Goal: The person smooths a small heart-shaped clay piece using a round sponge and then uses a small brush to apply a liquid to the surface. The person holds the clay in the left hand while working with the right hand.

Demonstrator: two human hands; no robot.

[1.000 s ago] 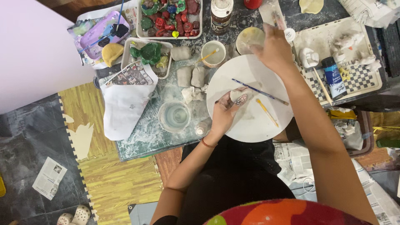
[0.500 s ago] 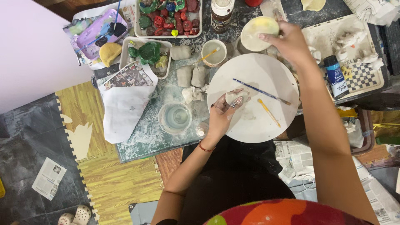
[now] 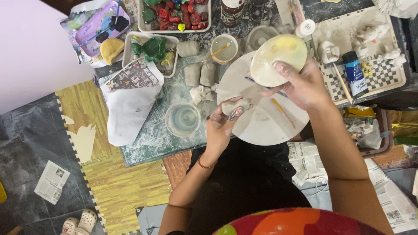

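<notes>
1. Two hands work above the round white board (image 3: 265, 126), which serves as the landmark here. The left hand (image 3: 222, 126) is closed around a small grey lump of clay (image 3: 235, 105), pinched between thumb and fingers over the board's left edge.
2. The right hand (image 3: 305, 87) grips a small round dish (image 3: 278, 58) smeared with yellow paint, its fingers curled over the dish's lower rim; the dish is lifted and tilted above the board's upper edge.
3. On the board, under the right hand, lie a thin blue-handled brush (image 3: 252, 80) and a yellow stick (image 3: 281, 111) (both partly hidden by the hand).
4. Just left of the board stands a clear cup of water (image 3: 183, 118), on a marbled green mat (image 3: 152, 135).
5. Above and left of the board sit three grey clay blocks (image 3: 200, 74) and a cup with a brush in it (image 3: 224, 48).
6. Further left of the board lies a white folded paper (image 3: 128, 109); beyond it is a tray with green painted pieces (image 3: 152, 48).
7. Right of the board a checkered tray (image 3: 383, 78) holds white unpainted figures (image 3: 328, 52) and a blue paint bottle (image 3: 355, 69).
8. Well above the board, a tray of red and green painted pieces (image 3: 178, 13) sits at the top edge of the view.
</notes>
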